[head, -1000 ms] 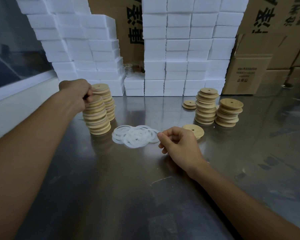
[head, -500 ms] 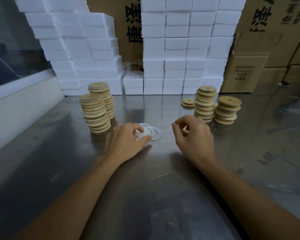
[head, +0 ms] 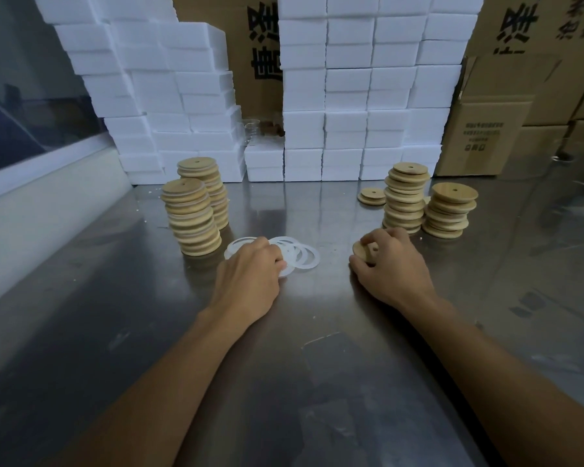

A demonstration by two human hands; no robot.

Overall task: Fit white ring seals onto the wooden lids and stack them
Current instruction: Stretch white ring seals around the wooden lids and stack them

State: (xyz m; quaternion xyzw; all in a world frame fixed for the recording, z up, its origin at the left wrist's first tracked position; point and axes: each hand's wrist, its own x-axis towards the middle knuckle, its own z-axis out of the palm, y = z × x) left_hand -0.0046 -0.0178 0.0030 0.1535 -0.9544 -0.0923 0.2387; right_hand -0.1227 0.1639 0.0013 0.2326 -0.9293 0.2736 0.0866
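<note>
A heap of white ring seals lies in the middle of the steel table. My left hand lies on the heap with its fingertips pinching a ring at the near edge. My right hand grips a single wooden lid, tilted up off the table. Two tall stacks of sealed lids stand to the left of the rings. Two stacks of plain wooden lids and a low pile of two lids stand at the right.
Walls of white foam boxes line the back of the table. Brown cartons stand at the back right. A pale ledge runs along the left side. The steel table stretches toward me.
My left hand came down from the left stack to the ring heap. My right hand moved right and picked up the loose lid, tilting it up.
</note>
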